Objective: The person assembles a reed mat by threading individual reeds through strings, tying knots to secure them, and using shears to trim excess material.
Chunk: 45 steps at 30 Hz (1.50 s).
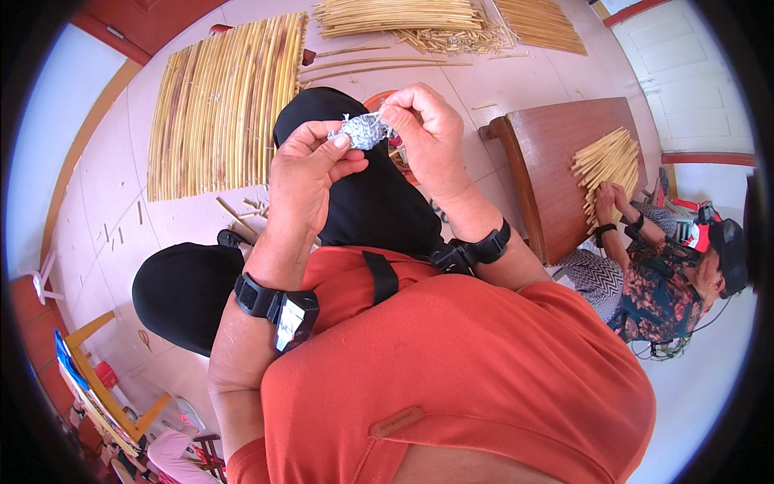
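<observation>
A small wad of pale grey-blue cord (364,132), wound or knotted, is held up over my black-clad knee (375,193). My left hand (314,160) pinches its left end between thumb and fingers. At the other end, my right hand (426,136) grips loose strands of the cord with thumb and forefinger. Behind my right hand, partly hidden by it and my knee, is an orange basket (376,100) with stalk pieces and something pink in it.
A mat of tied stalks (224,109) lies at left, with cut pieces (242,212) below it. Stalk bundles (399,17) lie ahead. At right, a co-worker's hands (611,199) touch stalks (608,163) on a wooden table (544,145). Scissors (144,339) lie on the floor.
</observation>
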Tool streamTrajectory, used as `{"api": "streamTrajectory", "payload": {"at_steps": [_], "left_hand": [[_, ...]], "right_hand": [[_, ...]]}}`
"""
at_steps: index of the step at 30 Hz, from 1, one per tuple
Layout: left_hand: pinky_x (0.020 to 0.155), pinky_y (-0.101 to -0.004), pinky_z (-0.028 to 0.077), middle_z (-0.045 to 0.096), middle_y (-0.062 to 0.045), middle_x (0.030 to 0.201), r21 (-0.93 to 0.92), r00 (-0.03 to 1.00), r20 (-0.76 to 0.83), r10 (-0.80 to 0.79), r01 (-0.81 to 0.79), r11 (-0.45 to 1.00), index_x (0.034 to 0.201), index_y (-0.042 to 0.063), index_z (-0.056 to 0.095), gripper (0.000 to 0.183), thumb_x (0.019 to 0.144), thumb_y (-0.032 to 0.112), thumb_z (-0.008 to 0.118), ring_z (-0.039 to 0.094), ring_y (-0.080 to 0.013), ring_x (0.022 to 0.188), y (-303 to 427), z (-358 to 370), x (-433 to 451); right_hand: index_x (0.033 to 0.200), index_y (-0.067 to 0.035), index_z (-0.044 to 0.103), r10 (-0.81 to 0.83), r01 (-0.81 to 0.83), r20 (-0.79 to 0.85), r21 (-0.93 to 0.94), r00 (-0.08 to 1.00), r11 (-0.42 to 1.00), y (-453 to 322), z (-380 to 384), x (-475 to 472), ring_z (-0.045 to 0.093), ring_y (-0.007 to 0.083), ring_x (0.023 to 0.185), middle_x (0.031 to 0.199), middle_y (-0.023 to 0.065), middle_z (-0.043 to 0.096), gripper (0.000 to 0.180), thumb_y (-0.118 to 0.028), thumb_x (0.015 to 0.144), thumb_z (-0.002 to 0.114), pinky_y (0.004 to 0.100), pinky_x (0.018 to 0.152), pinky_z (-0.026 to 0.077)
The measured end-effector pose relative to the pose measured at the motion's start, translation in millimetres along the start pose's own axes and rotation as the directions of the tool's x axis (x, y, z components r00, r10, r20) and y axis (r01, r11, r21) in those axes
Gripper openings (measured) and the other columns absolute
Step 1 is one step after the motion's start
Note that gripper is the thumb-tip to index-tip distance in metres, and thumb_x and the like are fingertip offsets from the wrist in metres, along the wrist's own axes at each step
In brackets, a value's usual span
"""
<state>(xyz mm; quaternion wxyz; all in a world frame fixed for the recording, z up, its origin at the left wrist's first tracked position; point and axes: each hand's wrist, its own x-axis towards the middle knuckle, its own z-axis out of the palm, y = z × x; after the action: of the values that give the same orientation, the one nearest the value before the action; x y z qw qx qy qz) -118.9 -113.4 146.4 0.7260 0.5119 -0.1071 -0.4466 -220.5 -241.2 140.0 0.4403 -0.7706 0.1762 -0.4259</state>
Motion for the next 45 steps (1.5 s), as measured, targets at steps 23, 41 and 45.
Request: {"api": "streamTrajectory", "payload": {"at_steps": [23, 41, 45], "left_hand": [[0.047, -0.0268, 0.044, 0.058, -0.006, 0.068, -0.210, 0.991, -0.020, -0.136, 0.129, 0.969, 0.079, 0.010, 0.052, 0.017, 0.093, 0.019, 0.056, 0.052, -0.0113, 0.051, -11.0, -20.9, 11.5], [0.057, -0.0222, 0.050, 0.052, -0.015, 0.123, 0.301, 0.985, 0.113, 0.130, -0.159, 0.940, 0.127, 0.001, 0.047, 0.037, 0.090, 0.005, 0.051, 0.062, -0.0152, 0.075, 35.1, 47.4, 7.9], [0.064, -0.0277, 0.054, 0.054, -0.017, 0.121, 0.126, 0.970, 0.244, 0.020, -0.052, 0.991, 0.132, -0.002, 0.035, 0.042, 0.092, 0.005, 0.047, 0.064, -0.0218, 0.080, 31.4, 51.8, 3.7]], "right_hand": [[0.086, -0.003, 0.058, 0.196, -0.082, -0.208, 0.457, 0.958, 0.885, -0.4, -40.3, 17.7, 0.047, 0.0042, 0.073, 0.077, -0.0030, 0.054, 0.009, -0.011, 0.091, 0.058, 0.0190, 0.066, 0.040], [0.078, -0.002, 0.060, -0.116, 0.147, 0.119, -0.288, 0.986, 0.946, -10.6, -68.8, 40.6, 0.055, 0.0150, 0.067, 0.072, 0.0052, 0.060, 0.005, -0.003, 0.080, 0.064, 0.0249, 0.066, 0.043], [0.068, -0.004, 0.058, -0.311, 0.334, 0.123, -0.275, 0.942, 0.902, -17.8, -49.2, 45.0, 0.058, 0.0261, 0.059, 0.062, 0.0070, 0.059, 0.010, -0.006, 0.072, 0.067, 0.0348, 0.055, 0.044]]}}
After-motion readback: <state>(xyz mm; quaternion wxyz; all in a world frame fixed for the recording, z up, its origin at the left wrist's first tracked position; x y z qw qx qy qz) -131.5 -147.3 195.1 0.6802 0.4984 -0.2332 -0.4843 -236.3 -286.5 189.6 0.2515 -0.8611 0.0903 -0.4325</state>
